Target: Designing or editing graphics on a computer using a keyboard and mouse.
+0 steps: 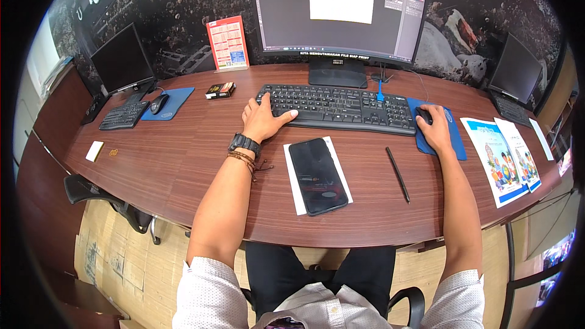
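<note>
My left hand [262,120] rests at the left end of a black keyboard [341,108], fingers spread over the keys and thumb stretched to the right. A dark watch and brown bead bracelets circle that wrist. At the keyboard's right end, my right hand [435,127] is curved over a black computer mouse [423,115], which sits on a blue mouse pad [454,141]. Behind the keyboard stands a wide monitor [286,12] showing a white page on a dark grey workspace. A dark-screened smartphone [317,176] lies on white paper between my forearms, with a black pen [398,175] to its right.
Printed colour sheets [501,161] lie on the right of the wooden desk [183,158]. A small box [220,90] and a red calendar card [228,42] stand behind my left hand. Second monitors [124,58] flank both sides. A black chair [109,198] stands at the left.
</note>
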A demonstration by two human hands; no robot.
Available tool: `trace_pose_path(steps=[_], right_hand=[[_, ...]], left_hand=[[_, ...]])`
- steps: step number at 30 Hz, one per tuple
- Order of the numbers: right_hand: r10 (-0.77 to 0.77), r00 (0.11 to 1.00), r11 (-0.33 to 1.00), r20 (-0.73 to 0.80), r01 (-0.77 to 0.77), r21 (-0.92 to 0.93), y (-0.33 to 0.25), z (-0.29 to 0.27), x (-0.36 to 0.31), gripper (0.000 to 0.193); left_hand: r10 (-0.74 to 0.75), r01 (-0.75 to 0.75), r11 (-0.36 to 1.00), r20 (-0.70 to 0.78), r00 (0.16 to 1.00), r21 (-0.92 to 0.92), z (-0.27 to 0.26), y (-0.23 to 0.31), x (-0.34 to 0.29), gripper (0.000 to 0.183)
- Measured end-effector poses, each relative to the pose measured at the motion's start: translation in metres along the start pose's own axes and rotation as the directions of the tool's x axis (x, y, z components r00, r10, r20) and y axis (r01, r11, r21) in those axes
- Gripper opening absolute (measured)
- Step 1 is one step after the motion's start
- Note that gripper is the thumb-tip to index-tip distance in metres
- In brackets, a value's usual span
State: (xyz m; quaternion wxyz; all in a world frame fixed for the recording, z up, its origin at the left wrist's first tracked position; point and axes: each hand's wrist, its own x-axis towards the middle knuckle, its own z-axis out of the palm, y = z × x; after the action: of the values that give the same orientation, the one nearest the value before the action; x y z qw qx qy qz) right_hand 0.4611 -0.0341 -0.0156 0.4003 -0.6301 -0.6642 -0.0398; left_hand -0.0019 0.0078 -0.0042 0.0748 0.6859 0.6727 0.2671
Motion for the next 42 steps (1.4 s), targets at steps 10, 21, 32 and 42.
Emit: trace_pose_path(steps=[10,21,32,42], right_hand=[[0.003,1.0,1.0,0.005,-0.003,0.009,-0.0047,-0.0009,-0.0003,0.035],[-0.021,1.0,1.0,-0.001,0.021,0.021,-0.0039,-0.0015,-0.0004,0.034],[-0.004,1.0,1.0,0.005,0.004,0.024,-0.0064,-0.0023,-0.0006,0.034],[0.0,1.0,1.0,0.006,0.0,0.016,-0.0065,-0.0026,-0.0009,0.034]], left_hand=[[-0.011,0.01,1.0,0.013,1.0,0.013,-0.002,-0.0007,0.0,0.108],[-0.01,0.009,1.0,0.019,1.0,0.02,-0.0025,0.0003,-0.0003,0.108],[-0.017,0.017,1.0,0.032,0.999,0.022,-0.0036,0.0009,-0.0003,0.109],[-0.015,0.015,1.0,0.034,0.999,0.019,-0.0051,0.0027,-0.0016,0.108]])
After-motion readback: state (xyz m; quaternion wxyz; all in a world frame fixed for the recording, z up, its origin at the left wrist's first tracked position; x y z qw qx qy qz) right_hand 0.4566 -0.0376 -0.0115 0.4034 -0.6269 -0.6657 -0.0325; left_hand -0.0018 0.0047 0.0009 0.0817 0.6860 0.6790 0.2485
